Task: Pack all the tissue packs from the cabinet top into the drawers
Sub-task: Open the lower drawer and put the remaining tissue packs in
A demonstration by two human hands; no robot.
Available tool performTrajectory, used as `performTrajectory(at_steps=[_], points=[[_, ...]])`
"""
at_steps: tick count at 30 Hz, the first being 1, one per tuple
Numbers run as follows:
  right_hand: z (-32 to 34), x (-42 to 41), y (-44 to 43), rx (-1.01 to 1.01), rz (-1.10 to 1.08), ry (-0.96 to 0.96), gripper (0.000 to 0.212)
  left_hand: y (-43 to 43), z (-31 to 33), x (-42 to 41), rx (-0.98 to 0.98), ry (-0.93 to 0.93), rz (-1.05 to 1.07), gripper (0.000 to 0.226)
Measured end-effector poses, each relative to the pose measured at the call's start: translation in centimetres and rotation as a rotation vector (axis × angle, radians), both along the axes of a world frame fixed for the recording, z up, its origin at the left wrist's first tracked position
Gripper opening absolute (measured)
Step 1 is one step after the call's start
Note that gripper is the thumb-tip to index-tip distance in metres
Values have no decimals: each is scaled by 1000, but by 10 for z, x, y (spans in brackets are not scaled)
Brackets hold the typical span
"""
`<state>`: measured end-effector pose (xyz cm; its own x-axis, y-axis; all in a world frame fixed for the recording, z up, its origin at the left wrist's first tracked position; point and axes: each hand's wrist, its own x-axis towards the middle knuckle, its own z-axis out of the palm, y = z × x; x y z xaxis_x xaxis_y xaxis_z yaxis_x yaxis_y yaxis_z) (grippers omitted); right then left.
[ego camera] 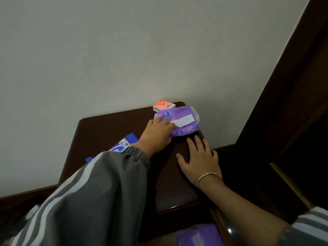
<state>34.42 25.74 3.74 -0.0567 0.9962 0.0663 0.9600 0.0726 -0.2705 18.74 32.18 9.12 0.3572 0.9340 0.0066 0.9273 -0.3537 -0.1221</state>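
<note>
Now left hand (156, 134) clasps purple tissue pack (182, 121) at the cabinet top (110, 128) edge; right hand (199, 158) fingers spread flat.

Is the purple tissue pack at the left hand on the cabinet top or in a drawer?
On the cabinet top: the purple tissue pack lies flat near its back corner, gripped by the left hand.
</note>
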Motion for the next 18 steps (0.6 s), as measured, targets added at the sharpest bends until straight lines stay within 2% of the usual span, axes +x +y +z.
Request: performTrajectory(at_steps=[3, 8, 11, 13, 16, 18], points=[[-1, 1, 2, 12, -10, 5, 70, 4, 8, -4, 119, -70, -33, 31], [-2, 3, 2, -1, 0, 5, 71, -16, 43, -57, 491, -487, 90, 18], [-2, 2, 3, -16, -6, 0, 71, -33, 52, -106, 631, -450, 265, 17], [0, 2, 3, -19, -16, -3, 71, -41, 48, -133, 598, -347, 399, 17], [2, 2, 2, -23, -21, -4, 70, -54, 27, -153, 339, -208, 527, 27], [2, 1, 2, -23, -20, -6, 70, -62, 14, -151, 225, -176, 538, 40]])
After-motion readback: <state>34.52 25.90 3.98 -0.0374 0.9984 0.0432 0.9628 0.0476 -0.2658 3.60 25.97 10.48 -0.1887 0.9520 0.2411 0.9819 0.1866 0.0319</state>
